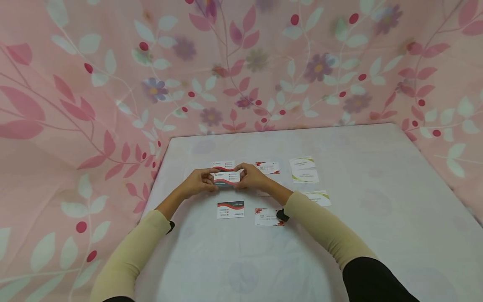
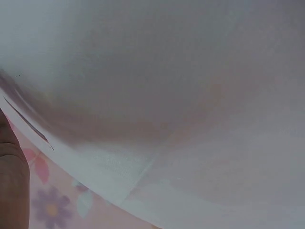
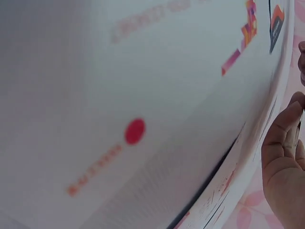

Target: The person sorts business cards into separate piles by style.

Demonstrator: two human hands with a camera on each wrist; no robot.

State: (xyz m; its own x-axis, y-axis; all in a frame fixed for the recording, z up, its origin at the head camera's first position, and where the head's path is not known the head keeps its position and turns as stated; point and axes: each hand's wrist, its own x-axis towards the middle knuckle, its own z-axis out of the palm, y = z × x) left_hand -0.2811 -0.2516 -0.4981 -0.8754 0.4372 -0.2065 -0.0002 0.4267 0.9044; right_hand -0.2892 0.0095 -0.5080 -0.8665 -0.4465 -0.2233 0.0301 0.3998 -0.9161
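Observation:
A white business card [image 1: 227, 177] with a red wave and a dark grey band is held between both hands in the head view. My left hand [image 1: 197, 183] pinches its left edge, while the right hand [image 1: 253, 177] grips the right edge. Just beyond it lies a similar card [image 1: 223, 164], partly covered by the held one. Nearer me rests another card of that design [image 1: 230, 209], turned the other way round. At the left wrist view's border, part of the left hand [image 2: 13, 174] shows. The right wrist view catches the right hand's curled fingers [image 3: 281, 138].
White cards with red floral corners [image 1: 267, 168] lie right of the hands, one [image 1: 266, 217] partly behind the right wrist. Green-edged cards [image 1: 305, 175] sit farther right, another [image 1: 318, 198] beside the right sleeve. A white cloth covers the table [image 1: 377, 188]; a floral curtain [image 1: 264, 63] hangs behind.

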